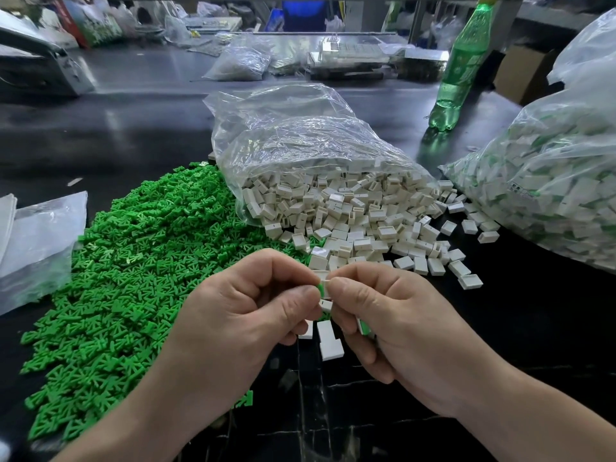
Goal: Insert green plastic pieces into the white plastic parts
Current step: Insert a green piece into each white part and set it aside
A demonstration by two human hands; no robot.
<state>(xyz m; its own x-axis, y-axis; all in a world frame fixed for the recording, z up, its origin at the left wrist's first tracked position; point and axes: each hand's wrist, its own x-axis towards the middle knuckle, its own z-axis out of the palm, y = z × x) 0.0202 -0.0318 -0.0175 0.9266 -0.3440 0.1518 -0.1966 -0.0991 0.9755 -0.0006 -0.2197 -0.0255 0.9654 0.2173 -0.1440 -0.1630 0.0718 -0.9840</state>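
Here the left hand (253,305) pinched a green piece (320,289) against a white part (326,281) pinched by the right hand (383,308). Both hovered over the bench (500,328).

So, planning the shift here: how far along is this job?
Done: the bag on the right looks filled with assembled parts. In hand: left hand pinches a green piece, right hand a white part. Left: a big green pile and an open bag of white parts.

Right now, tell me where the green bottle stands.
In the head view, the green bottle stands at the far right, beyond the bag of white parts, left of a cardboard box.
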